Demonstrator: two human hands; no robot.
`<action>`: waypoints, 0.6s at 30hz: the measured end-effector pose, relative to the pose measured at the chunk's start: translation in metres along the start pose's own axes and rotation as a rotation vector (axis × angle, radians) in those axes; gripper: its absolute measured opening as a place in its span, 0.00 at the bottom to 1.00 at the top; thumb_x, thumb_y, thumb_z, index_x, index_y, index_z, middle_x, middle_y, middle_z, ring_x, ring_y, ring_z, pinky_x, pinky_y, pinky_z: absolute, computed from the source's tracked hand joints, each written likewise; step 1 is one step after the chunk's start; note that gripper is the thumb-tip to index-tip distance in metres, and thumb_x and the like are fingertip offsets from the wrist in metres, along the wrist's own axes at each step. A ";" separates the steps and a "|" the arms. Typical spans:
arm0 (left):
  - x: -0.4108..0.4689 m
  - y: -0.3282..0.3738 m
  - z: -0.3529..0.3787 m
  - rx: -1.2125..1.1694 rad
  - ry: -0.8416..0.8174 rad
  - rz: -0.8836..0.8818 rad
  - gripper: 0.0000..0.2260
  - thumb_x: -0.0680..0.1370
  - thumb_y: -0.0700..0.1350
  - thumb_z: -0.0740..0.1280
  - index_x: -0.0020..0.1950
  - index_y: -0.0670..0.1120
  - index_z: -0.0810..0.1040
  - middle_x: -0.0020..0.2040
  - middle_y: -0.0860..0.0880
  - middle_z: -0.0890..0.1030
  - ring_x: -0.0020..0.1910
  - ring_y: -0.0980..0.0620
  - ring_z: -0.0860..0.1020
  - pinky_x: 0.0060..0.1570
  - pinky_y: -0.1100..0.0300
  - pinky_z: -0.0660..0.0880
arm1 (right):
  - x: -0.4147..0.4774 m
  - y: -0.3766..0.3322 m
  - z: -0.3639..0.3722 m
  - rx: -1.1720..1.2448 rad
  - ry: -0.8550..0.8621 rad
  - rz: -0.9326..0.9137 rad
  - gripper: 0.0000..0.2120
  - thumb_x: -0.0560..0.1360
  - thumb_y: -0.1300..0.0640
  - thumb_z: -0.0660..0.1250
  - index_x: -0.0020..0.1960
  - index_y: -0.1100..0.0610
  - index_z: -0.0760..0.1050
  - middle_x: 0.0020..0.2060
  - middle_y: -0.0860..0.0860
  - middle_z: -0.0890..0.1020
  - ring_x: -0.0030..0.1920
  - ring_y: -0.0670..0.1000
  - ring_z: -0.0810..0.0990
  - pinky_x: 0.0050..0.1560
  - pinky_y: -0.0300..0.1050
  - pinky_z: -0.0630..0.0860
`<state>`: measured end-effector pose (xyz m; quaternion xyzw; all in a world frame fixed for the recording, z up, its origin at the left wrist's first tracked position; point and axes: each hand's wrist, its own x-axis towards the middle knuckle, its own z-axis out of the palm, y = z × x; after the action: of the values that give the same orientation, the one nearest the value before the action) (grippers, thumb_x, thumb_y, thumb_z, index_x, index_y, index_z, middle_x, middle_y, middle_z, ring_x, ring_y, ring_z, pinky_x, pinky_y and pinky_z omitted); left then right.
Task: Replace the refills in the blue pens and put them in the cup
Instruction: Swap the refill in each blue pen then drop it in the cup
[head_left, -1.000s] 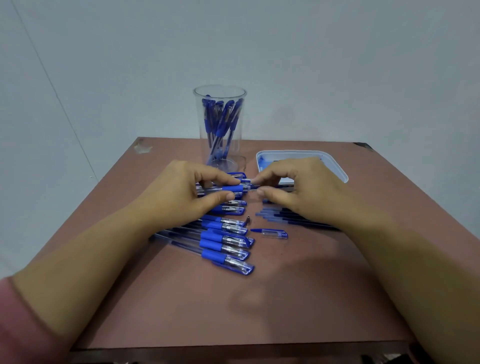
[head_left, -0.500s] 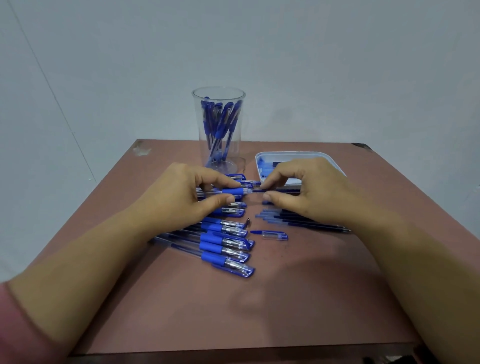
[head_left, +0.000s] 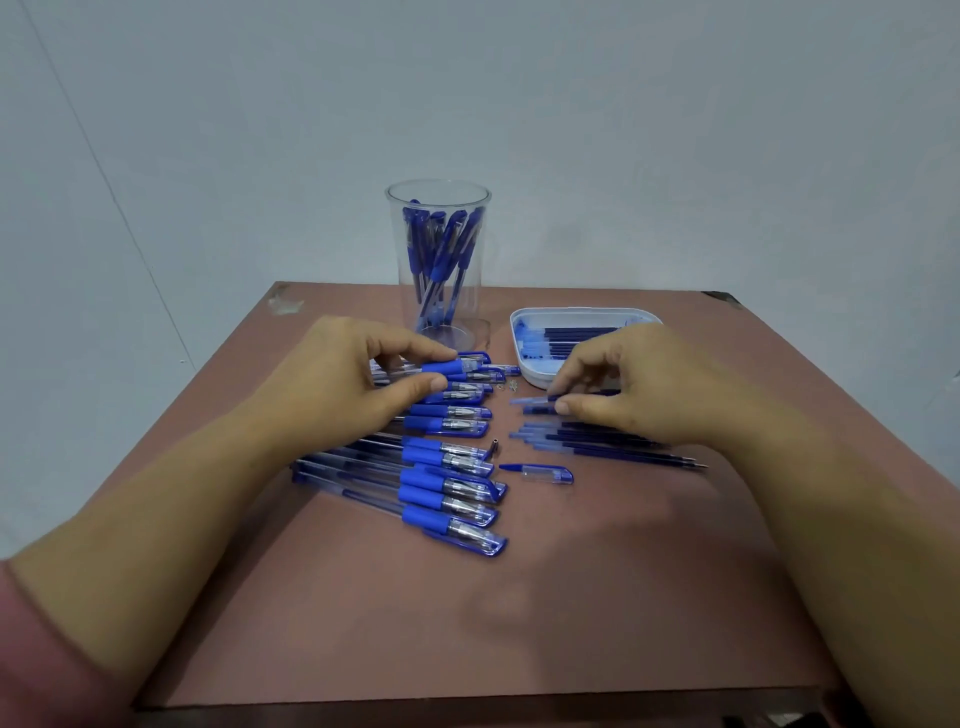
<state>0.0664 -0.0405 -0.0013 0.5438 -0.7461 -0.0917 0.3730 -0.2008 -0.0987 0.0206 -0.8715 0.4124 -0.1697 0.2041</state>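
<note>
The left hand (head_left: 337, 384) pinches a blue pen (head_left: 441, 368) by its rubber grip, above the row of pens (head_left: 447, 488) on the table (head_left: 519, 597). Just beside it, the right hand (head_left: 639, 384) pinches a refill (head_left: 530, 400) over the loose refills (head_left: 597, 441). Behind stand the pen-filled clear cup (head_left: 439, 208) and the white tray (head_left: 535, 376).

cup (head_left: 437, 270): clear glossy plastic | table (head_left: 363, 623): matt brown | tray (head_left: 535, 374): smooth plastic

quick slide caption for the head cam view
Left hand grips a blue pen while the right hand pinches a refill near the tray.
</note>
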 end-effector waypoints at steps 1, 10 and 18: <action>0.000 0.000 0.000 0.000 -0.003 0.007 0.11 0.72 0.48 0.75 0.50 0.63 0.81 0.33 0.58 0.81 0.29 0.62 0.76 0.32 0.75 0.67 | 0.000 0.000 0.001 -0.016 -0.022 0.013 0.04 0.72 0.53 0.74 0.42 0.44 0.82 0.37 0.41 0.83 0.42 0.40 0.80 0.50 0.40 0.78; 0.001 -0.003 0.001 0.006 -0.010 0.025 0.11 0.72 0.50 0.74 0.51 0.64 0.81 0.35 0.57 0.82 0.32 0.60 0.79 0.35 0.75 0.68 | 0.000 0.002 0.002 -0.043 -0.104 0.043 0.05 0.71 0.50 0.74 0.45 0.42 0.82 0.39 0.37 0.83 0.43 0.37 0.80 0.48 0.38 0.78; 0.001 0.001 0.001 0.013 -0.004 0.046 0.11 0.72 0.49 0.74 0.53 0.58 0.83 0.35 0.67 0.81 0.33 0.65 0.77 0.35 0.76 0.68 | 0.002 0.002 -0.019 -0.078 0.164 0.035 0.06 0.74 0.52 0.72 0.47 0.42 0.79 0.38 0.39 0.78 0.40 0.37 0.75 0.38 0.23 0.66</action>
<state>0.0648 -0.0414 -0.0011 0.5289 -0.7598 -0.0793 0.3698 -0.2095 -0.1054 0.0360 -0.8547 0.4490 -0.2209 0.1383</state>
